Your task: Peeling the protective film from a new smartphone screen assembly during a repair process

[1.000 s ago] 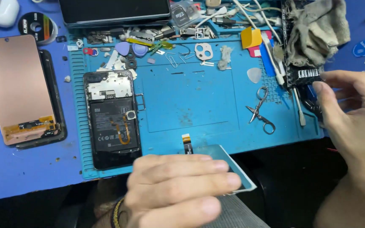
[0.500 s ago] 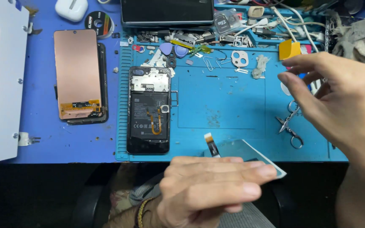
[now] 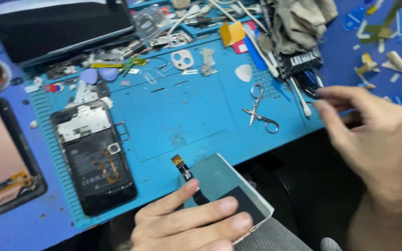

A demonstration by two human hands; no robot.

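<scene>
one screen panel [image 3: 219,179] under left hand [image 3: 191,223]

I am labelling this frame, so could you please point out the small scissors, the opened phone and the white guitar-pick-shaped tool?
small scissors [image 3: 259,111]: head view, on the pivot where the blades cross.
opened phone [image 3: 94,162]: head view, on the black battery.
white pick [image 3: 244,73]: head view, on its flat middle.

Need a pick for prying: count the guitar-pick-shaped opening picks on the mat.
3: two purple picks side by side at the mat's upper left, one white pick above the scissors. Clutter may hide more.
</scene>
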